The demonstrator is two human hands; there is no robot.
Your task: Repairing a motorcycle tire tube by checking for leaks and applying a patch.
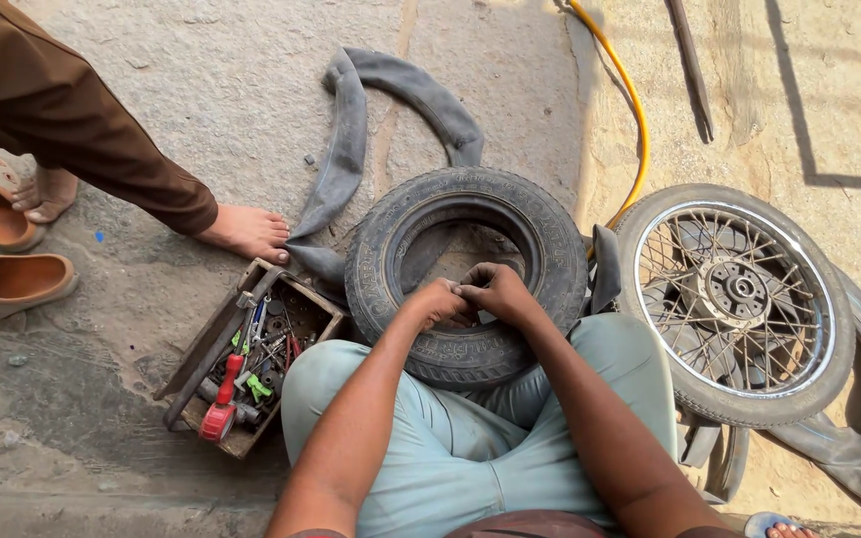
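A small black rubber tyre (381,249) lies flat on the stone ground between my knees. My left hand (440,302) and my right hand (495,289) meet over its near inner rim, fingers curled together and pinching something small that I cannot make out. A grey inner tube (351,130) loops away behind the tyre.
A wooden box of tools (246,369) with a red-handled tool sits at my left knee. A spoked wheel with its tyre (739,299) lies to the right, a yellow hose (635,110) behind it. Another person's bare foot (246,231) and sandals (7,284) are at the left.
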